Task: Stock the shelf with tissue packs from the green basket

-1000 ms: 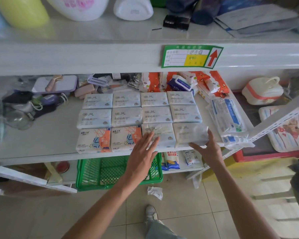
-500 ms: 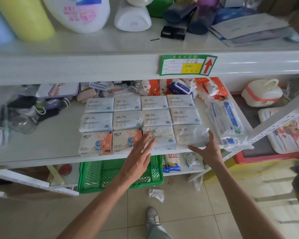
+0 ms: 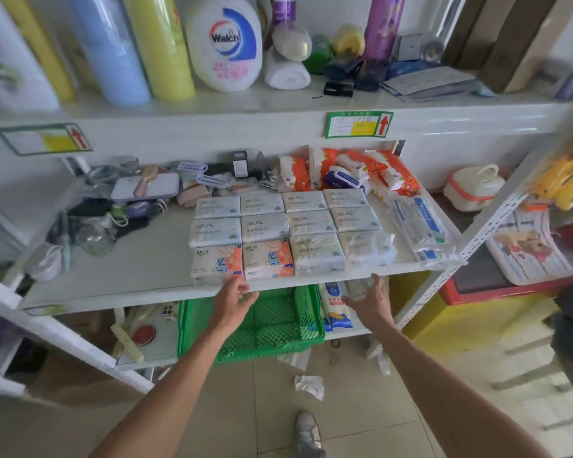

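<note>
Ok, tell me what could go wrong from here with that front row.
1. The front-row tissue packs sit right at the lip of the shelf. The left hand and right hand, both just below that edge, could knock one off.
2. The clear plastic bag seems to overhang the shelf's right front corner and may slide off if packs get pushed sideways.
3. The crumpled tissue lying by the shoe could be slipped on.

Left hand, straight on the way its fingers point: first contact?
Probably the orange-patterned tissue pack second from left, just above the left hand; depth is unclear, so the shelf lip could come first.
</note>
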